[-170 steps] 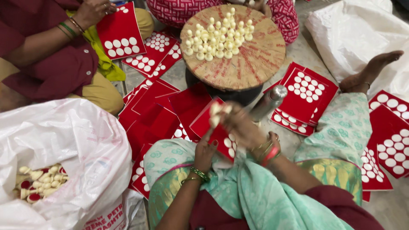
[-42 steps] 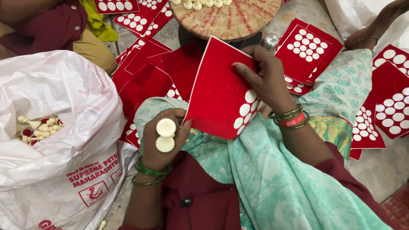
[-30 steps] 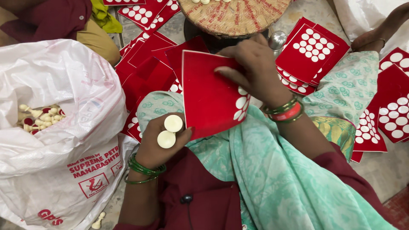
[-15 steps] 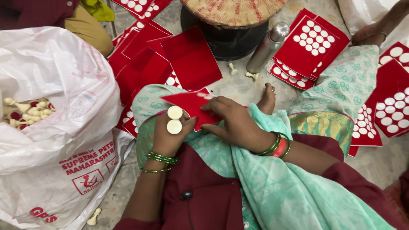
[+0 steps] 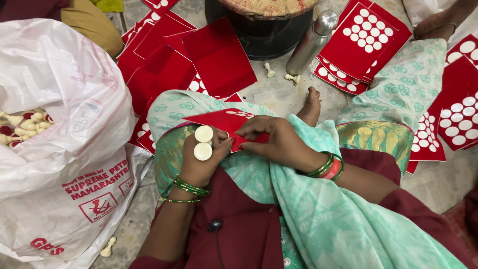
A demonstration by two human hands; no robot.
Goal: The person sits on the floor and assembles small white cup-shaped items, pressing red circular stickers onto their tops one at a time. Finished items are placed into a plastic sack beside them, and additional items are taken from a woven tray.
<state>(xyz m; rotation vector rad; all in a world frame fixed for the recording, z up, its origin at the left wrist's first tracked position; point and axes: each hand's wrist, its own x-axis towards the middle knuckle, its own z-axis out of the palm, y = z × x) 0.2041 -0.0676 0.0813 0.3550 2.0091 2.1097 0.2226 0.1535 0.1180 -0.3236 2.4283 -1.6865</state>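
Head view: left hand (image 5: 201, 157) pinches two pale discs (image 5: 203, 143); right hand's (image 5: 276, 142) grip half hides red sheet (image 5: 219, 121).

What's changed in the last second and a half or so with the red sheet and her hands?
The right hand brought the red sheet down from upright in front of her onto her lap, where it now lies flat with the fingers pressing on it. The left hand still holds the two cream discs. The white sack stayed put.
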